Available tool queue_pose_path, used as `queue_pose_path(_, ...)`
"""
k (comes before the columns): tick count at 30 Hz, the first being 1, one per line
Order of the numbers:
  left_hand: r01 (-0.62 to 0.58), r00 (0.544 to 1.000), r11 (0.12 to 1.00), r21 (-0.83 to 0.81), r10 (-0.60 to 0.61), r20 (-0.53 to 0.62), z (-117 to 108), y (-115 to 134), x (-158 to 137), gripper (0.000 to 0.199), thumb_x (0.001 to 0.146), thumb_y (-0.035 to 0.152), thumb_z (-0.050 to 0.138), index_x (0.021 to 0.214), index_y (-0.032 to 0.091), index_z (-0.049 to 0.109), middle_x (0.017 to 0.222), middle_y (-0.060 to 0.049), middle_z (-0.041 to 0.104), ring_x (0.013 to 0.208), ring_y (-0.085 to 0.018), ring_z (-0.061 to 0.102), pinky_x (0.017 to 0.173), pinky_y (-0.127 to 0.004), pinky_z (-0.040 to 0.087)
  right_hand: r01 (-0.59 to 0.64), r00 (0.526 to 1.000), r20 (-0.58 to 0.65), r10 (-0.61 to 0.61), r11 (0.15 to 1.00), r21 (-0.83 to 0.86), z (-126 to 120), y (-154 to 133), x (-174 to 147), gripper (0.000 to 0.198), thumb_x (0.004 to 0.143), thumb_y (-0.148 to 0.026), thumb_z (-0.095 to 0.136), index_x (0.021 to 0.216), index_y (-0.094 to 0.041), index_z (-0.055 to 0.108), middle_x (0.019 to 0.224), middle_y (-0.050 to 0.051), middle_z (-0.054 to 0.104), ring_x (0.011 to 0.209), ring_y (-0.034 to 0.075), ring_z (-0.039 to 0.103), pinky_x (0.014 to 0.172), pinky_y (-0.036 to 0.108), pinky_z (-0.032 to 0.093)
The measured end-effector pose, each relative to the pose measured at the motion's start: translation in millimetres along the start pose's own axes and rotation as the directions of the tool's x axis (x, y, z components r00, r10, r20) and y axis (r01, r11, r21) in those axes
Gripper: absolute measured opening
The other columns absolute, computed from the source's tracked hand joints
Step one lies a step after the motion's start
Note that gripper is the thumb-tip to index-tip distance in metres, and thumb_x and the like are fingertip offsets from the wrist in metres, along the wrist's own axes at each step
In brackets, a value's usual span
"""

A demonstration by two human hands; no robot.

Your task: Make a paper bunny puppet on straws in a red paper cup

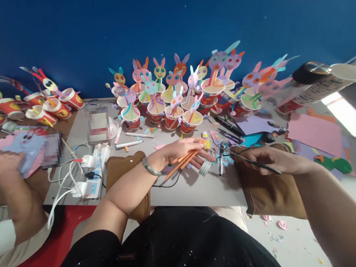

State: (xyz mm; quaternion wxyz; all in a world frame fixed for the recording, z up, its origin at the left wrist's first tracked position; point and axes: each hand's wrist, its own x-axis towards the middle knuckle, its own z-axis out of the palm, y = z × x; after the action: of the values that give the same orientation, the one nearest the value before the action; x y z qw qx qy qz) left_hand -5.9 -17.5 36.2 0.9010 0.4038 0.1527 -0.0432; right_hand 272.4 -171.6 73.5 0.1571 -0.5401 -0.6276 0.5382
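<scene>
My left hand [186,150] is closed on several orange paper strips [182,164], which slant down to the left. Some of its fingers stretch out beyond the strips, palm partly up. A small translucent piece [204,168] lies by those fingertips. My right hand [274,160] grips a slim dark tool [256,163], perhaps tweezers, whose thin front end points left towards a pen [221,160]. Behind my left hand stands a yellow glue stick [205,140]. Paper scraps [226,138] are scattered between the hands. A black cord [171,185] runs beneath the left hand.
Several paper cups [191,121] with paper rabbit figures line the blue wall [164,18]. A power strip [94,180] with white cables lies left, beside a co-worker's hand [6,165]. Coloured sheets [314,134] and a black-lidded bottle [311,71] are at right.
</scene>
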Motion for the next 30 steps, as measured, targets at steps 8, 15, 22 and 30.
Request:
queue_pose_path(8,-0.049,0.999,0.997,-0.059,0.05,0.002,4.1,7.3,-5.5,0.012,0.098,0.025,0.055,0.106,0.016,0.05,0.099,-0.019,0.078,0.069,-0.019,0.075,0.065,-0.028,0.058,-0.157,0.958,-0.283,0.057,0.925,-0.347,76.6,5.2,-14.0,0.031,0.087,-0.043,0.065,0.067,-0.023,0.051,0.062,-0.001,0.054,0.056,0.014,0.048,0.053,0.028,0.04)
queue_pose_path(15,-0.053,0.999,0.998,-0.04,0.053,0.002,0.1,3.4,-1.7,0.012,0.098,0.026,0.055,0.102,0.018,0.046,0.097,-0.018,0.079,0.069,-0.02,0.076,0.067,-0.03,0.059,-0.199,0.926,-0.376,-0.041,0.792,-0.578,116.8,2.0,1.6,0.02,0.088,-0.042,0.065,0.099,-0.027,0.07,0.11,0.007,0.069,0.084,0.022,0.07,0.066,0.032,0.054)
queue_pose_path(22,-0.076,0.997,0.997,-0.015,0.076,-0.011,-4.0,-5.5,4.7,0.021,0.097,0.032,0.059,0.109,0.019,0.047,0.1,-0.017,0.078,0.067,-0.019,0.074,0.067,-0.032,0.06,-0.113,0.682,-0.688,-0.249,0.893,-0.435,112.4,-23.9,7.8,0.02,0.092,-0.043,0.065,0.099,-0.025,0.068,0.085,0.005,0.069,0.075,0.021,0.066,0.071,0.035,0.055)
queue_pose_path(30,-0.054,0.997,0.998,0.032,0.056,-0.044,-2.4,-4.4,4.6,0.02,0.099,0.028,0.054,0.115,0.018,0.045,0.092,-0.012,0.077,0.067,-0.019,0.075,0.068,-0.031,0.06,-0.051,0.578,-0.786,-0.219,0.952,-0.303,119.6,-40.9,36.4,0.025,0.089,-0.047,0.07,0.096,-0.023,0.072,0.065,-0.001,0.057,0.055,0.014,0.051,0.054,0.029,0.043)
